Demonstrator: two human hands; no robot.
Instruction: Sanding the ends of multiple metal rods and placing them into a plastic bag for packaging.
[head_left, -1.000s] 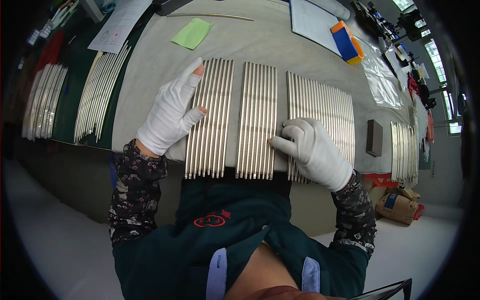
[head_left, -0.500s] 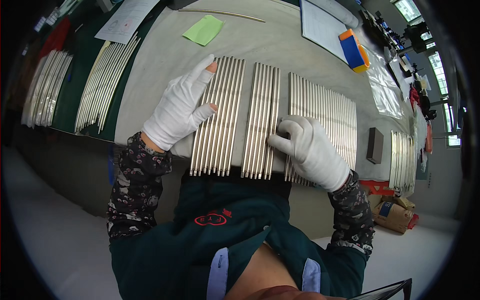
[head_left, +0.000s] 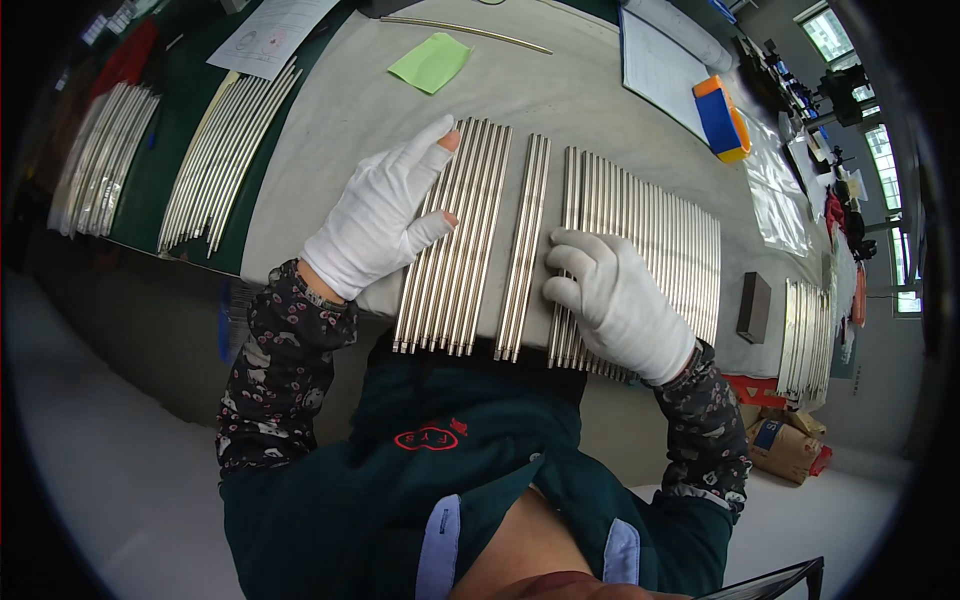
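Observation:
Slim silvery metal rods lie side by side in three groups on the pale table covering, their near ends at the table's front edge. My left hand [head_left: 378, 215], in a white glove with bare thumb and index tips, rests open along the outer side of the left rod group [head_left: 472, 215]. A narrow middle group [head_left: 526, 230] of a few rods stands apart from both others. Over the left side of the wide right group [head_left: 655, 225], my gloved right hand [head_left: 622, 310] has curled fingers on the rods; its palm hides part of them.
More rods lie in bundles at the far left [head_left: 105, 160], beside them [head_left: 230, 155], and at the right [head_left: 805, 335]. A dark block [head_left: 753, 307], a blue-and-orange tape-like roll [head_left: 722, 120], a green paper [head_left: 431, 63] and a single long rod [head_left: 465, 34] surround the work.
My right hand has drawn some rods from the middle group rightward to the right group, so the middle group is narrower. My left hand keeps its place by the left group.

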